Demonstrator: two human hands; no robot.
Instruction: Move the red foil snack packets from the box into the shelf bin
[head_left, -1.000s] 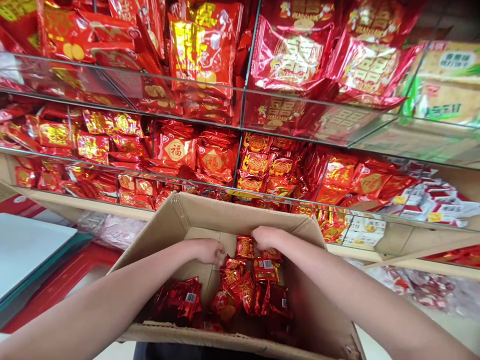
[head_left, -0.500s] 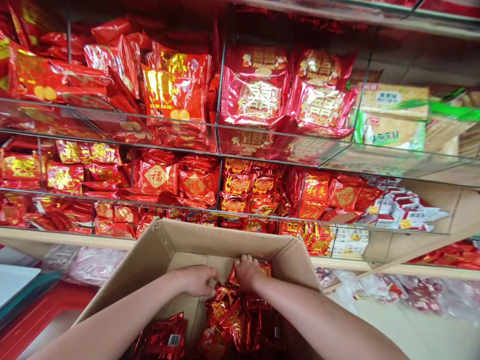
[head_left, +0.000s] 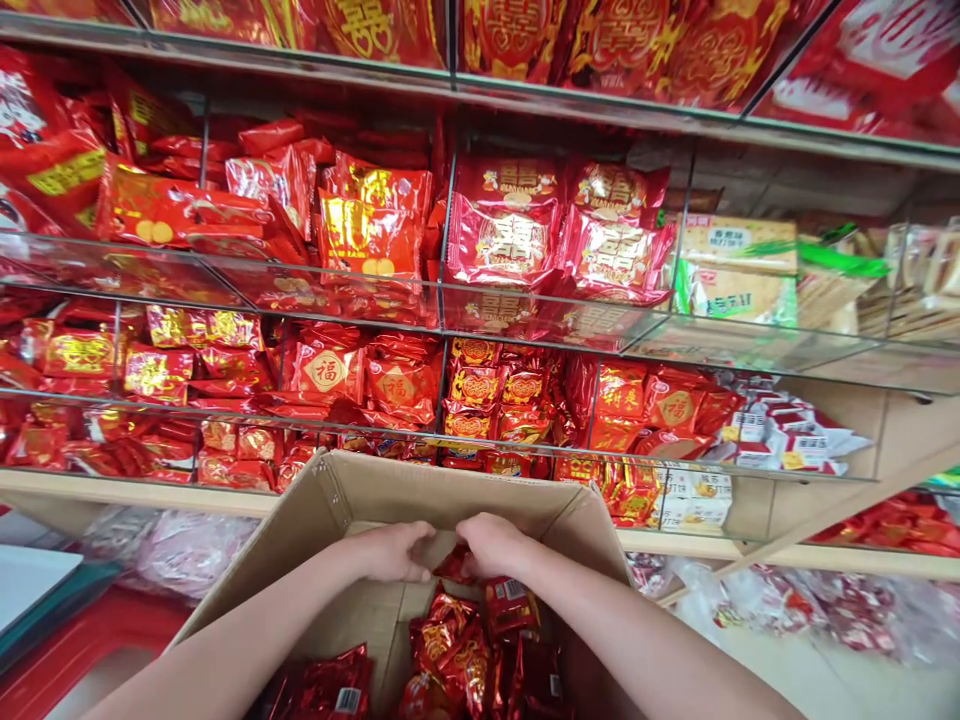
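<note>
Both my hands reach down into a cardboard box (head_left: 457, 482) that holds red foil snack packets. My right hand (head_left: 491, 547) is closed on a small red packet (head_left: 453, 566) near the box's far wall, its fingers partly hidden behind the hand. Just left of it, my left hand (head_left: 394, 552) has thumb and fingers apart with nothing between them. Below the hands lies a heap of red and gold packets (head_left: 461, 645). One packet with a white label (head_left: 510, 604) rests under my right wrist. Darker red packets (head_left: 326, 685) lie at the box's near left.
Behind the box rise shelves with clear dividers, filled with red packets (head_left: 502, 240) and pale cracker packs (head_left: 739, 270). A wooden shelf edge (head_left: 712, 545) runs just beyond the box. Plastic bags (head_left: 191, 550) sit below, and a red tub (head_left: 90, 640) stands at left.
My right hand has moved left from the far right of the box and now grips a packet. My left hand has opened wider. The view has tilted up, showing a higher shelf.
</note>
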